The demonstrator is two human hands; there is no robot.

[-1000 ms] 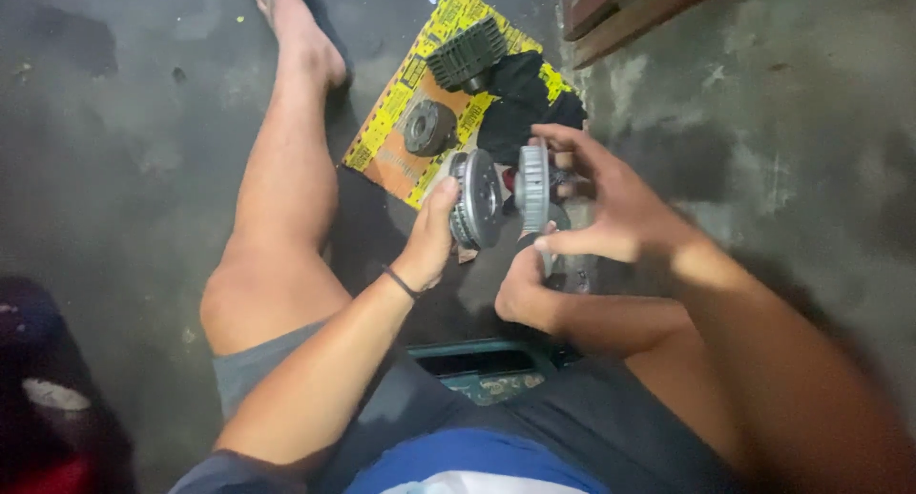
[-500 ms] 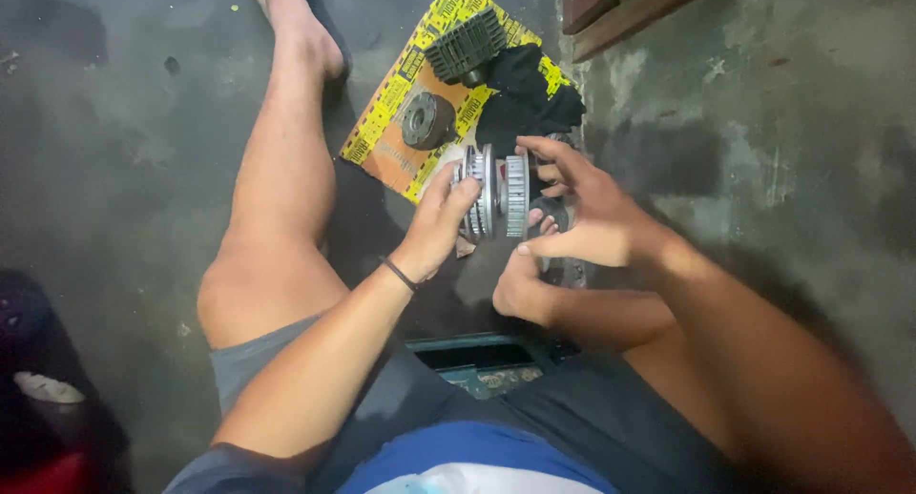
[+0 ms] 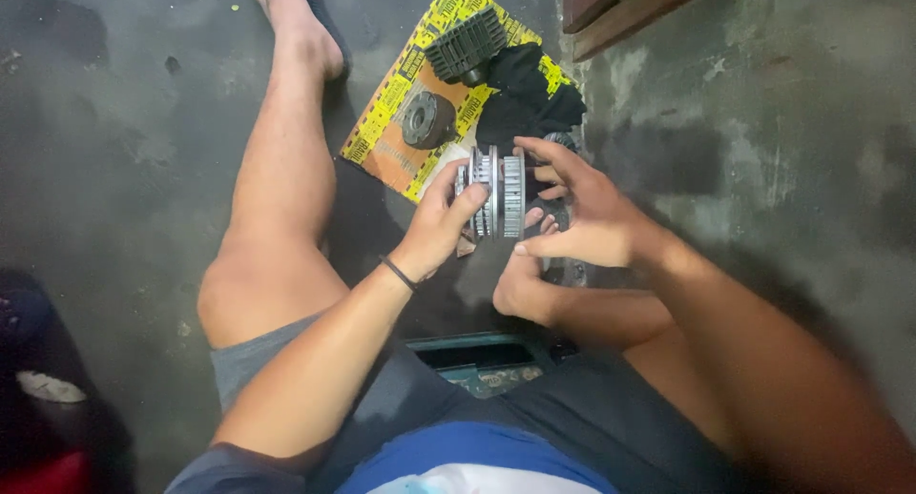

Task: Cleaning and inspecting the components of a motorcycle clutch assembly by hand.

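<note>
While seated on concrete floor (image 3: 114, 151), person holds two toothed metal discs face to face btwn hands. L hand (image 3: 441, 229) grips left disc (image 3: 480, 191), fingers curled on rim. R hand (image 3: 584, 219) grips right disc (image 3: 512, 196), thumb under. Beyond hands: yellow cardboard (image 3: 386, 136) w/ round hub (image 3: 426, 120), ribbed gear (image 3: 466, 44), black rag (image 3: 527, 98).

Flattened yellow-and-orange carton (image 3: 401, 122) with black print, lying askew on the floor beside the foot, bearing dark parts.
</note>
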